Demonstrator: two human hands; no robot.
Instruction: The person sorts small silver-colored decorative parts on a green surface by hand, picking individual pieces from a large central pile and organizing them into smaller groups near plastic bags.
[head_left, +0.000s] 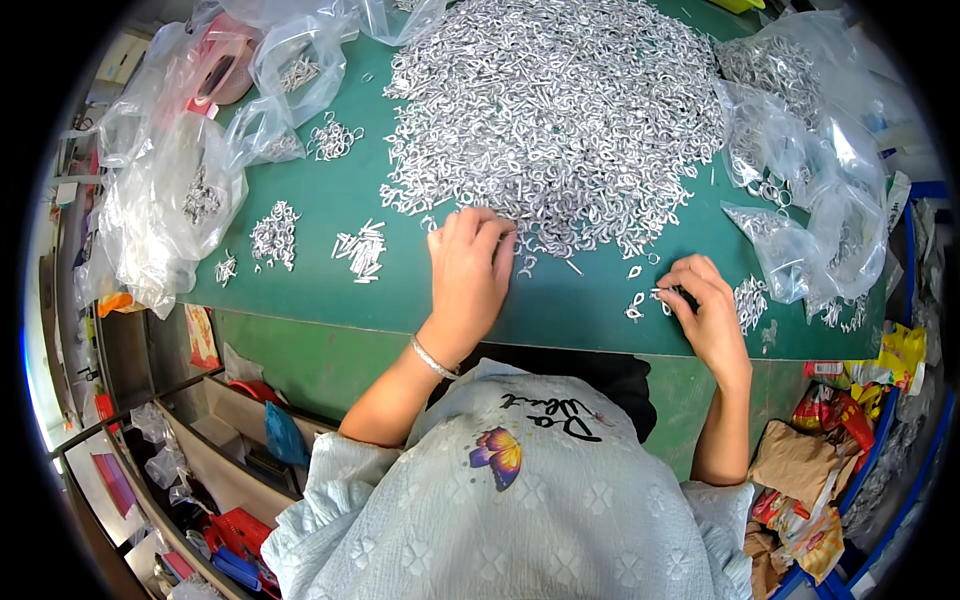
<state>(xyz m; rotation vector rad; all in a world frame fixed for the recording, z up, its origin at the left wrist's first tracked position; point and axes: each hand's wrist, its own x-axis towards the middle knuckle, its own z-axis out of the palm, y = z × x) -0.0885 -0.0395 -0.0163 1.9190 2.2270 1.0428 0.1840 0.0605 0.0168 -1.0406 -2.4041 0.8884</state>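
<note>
Now we pinch a small silver metal piece (662, 293) in our right hand (708, 305), near the green table's (330, 200) front edge; its long axis seems to run left-right, its free end pointing left (too small to be sure). That hand curls, fingertips closed on the piece. Our left hand (468, 270) lies palm down, fingers loosely bent, tips touching the near rim of the big heap of metal pieces (550, 110), forearm slanting up from our lap.

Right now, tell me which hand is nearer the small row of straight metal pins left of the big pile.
Left. The left hand lies just right of the straight pins, at the big pile's edge. The right hand is far over, beyond it.
</note>
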